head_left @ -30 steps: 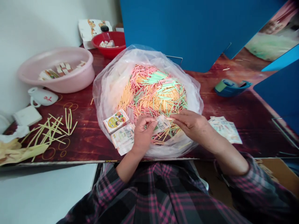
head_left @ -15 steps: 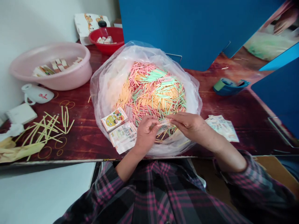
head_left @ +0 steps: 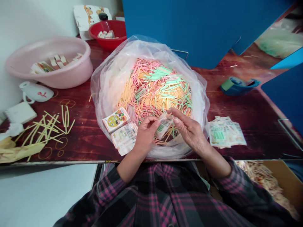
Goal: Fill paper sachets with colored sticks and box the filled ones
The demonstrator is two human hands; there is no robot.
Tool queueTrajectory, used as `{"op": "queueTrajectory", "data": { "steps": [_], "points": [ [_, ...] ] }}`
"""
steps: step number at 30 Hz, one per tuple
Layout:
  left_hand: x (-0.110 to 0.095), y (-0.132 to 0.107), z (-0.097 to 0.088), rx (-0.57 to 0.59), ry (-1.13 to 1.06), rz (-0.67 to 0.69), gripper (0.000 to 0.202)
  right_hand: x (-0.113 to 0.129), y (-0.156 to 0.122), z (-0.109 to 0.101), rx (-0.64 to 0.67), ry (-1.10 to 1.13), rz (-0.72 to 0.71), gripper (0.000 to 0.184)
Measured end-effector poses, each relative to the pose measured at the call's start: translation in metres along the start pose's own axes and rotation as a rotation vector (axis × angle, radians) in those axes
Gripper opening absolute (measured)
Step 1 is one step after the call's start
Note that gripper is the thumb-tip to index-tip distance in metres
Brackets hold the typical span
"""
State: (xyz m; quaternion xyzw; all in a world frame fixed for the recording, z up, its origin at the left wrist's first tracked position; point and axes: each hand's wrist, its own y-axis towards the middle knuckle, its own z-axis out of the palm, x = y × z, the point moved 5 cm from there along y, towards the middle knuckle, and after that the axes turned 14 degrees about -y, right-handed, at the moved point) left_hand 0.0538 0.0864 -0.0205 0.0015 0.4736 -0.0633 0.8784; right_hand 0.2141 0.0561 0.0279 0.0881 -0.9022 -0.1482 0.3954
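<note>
A big clear plastic bag (head_left: 109,82) lies open on the dark red table (head_left: 80,138), full of pink, orange and green sticks (head_left: 153,86). Over its near edge my left hand (head_left: 145,134) pinches a small clear printed packet (head_left: 163,126) with green sticks inside. My right hand (head_left: 188,129) meets the packet from the right, fingers closed on its top end. Two printed packets (head_left: 120,129) lie on the bag's rim just left of my left hand.
A pile of filled packets (head_left: 224,134) lies right of the bag. A pink basin (head_left: 50,64) and a red bowl (head_left: 109,33) hold packets at the back left. Loose yellow sticks (head_left: 49,127), a white cup (head_left: 35,92), a blue tape dispenser (head_left: 239,85) and blue partitions (head_left: 189,28) surround it.
The packet has turned more upright between my hands and now shows green sticks inside. My right hand has shifted from flat over the bag to the packet's top.
</note>
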Motion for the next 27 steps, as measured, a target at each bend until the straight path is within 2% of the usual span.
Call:
{"op": "queueTrajectory", "data": {
  "steps": [3,5,7,10,13,16,19,22,27],
  "points": [
    [-0.002,0.001,-0.001,-0.014,0.006,0.042,0.027,-0.013,-0.005,0.013,-0.024,0.173,0.211,0.045],
    [-0.002,0.001,0.001,0.01,0.008,0.066,0.025,-0.017,-0.005,0.022,-0.042,0.294,0.287,0.037],
    [-0.001,-0.001,0.003,0.052,-0.025,0.051,0.029,-0.017,-0.003,0.025,-0.068,0.39,0.328,0.028],
    [0.005,-0.005,0.009,0.128,-0.057,-0.076,0.039,-0.015,0.001,0.022,-0.086,0.495,0.366,0.027],
    [0.008,-0.008,0.012,0.124,-0.02,-0.143,0.029,-0.013,0.0,0.022,-0.064,0.558,0.399,0.031],
    [0.005,-0.01,0.013,0.131,0.028,-0.109,0.025,-0.013,-0.006,0.027,-0.043,0.543,0.423,0.026],
    [-0.001,-0.011,0.012,0.174,0.114,-0.041,0.02,-0.014,-0.012,0.034,-0.056,0.459,0.419,0.023],
    [-0.01,-0.012,0.008,0.167,0.275,0.043,0.015,-0.012,-0.016,0.034,-0.078,0.395,0.337,0.022],
    [-0.028,-0.015,0.013,0.238,0.409,0.264,0.026,0.003,-0.024,0.004,-0.166,0.294,0.202,0.012]
  ]
}}
